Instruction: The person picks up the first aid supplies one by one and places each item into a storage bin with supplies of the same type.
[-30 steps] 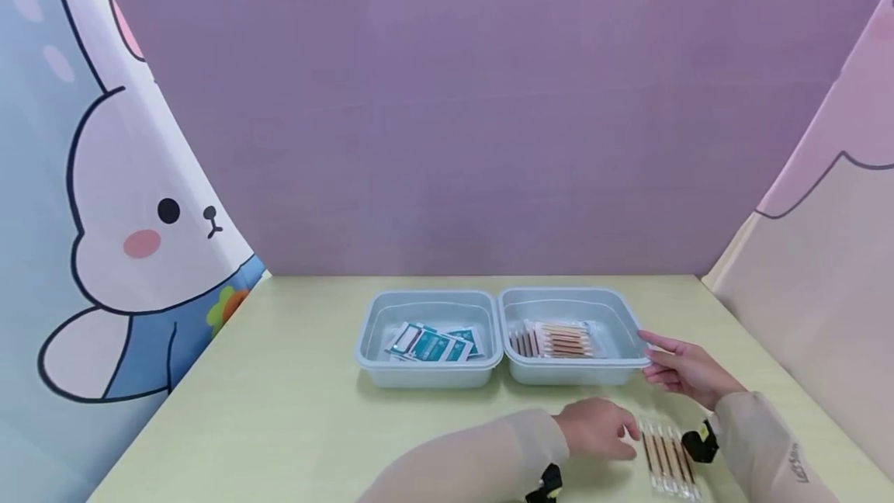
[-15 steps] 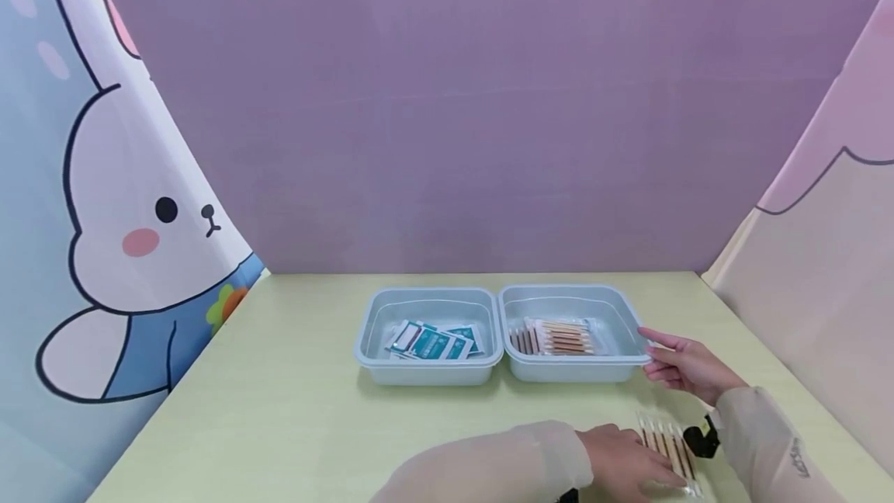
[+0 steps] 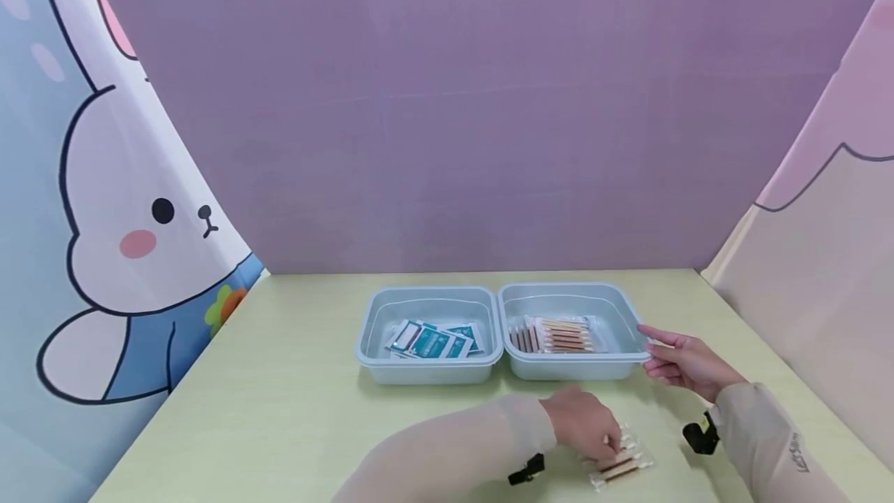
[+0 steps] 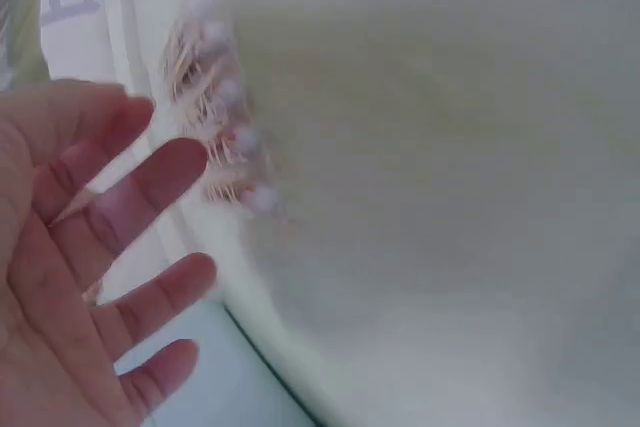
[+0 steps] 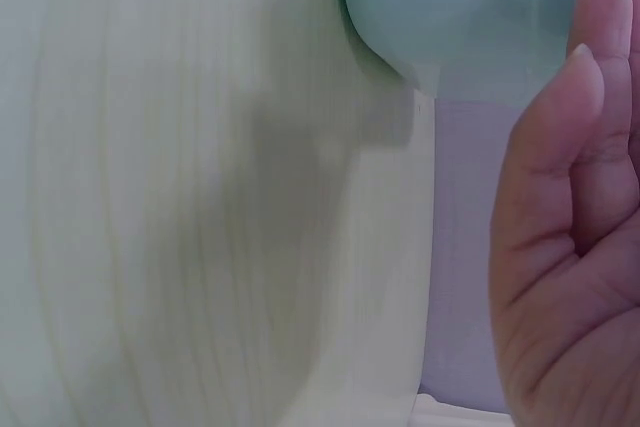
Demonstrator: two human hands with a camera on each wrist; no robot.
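My left hand (image 3: pixel 581 419) pinches a clear packet of cotton swabs (image 3: pixel 624 463) low over the table in front of the right-hand tub. The left wrist view shows the swabs' white tips (image 4: pixel 228 97) beyond the thumb and forefinger, the other fingers being spread apart. At the near right corner of the right-hand pale blue plastic tub (image 3: pixel 580 367), my right hand (image 3: pixel 693 365) grips the rim between thumb and fingers. More swab packets (image 3: pixel 564 334) lie inside that tub. In the right wrist view the thumb (image 5: pixel 545 167) stands beside the tub's wall (image 5: pixel 450 17).
A second pale blue tub (image 3: pixel 426 372), side by side with the first, contains several teal and white sachets (image 3: pixel 434 341). Both stand on a pale yellow table (image 3: pixel 293 402). A purple panel (image 3: pixel 447 115) rises behind, with printed cloth walls (image 3: pixel 154 270) at the sides.
My left hand reached right to the swab packet on the table, took hold of it and drew it left, turning it. My right hand has stayed at the tub's corner.
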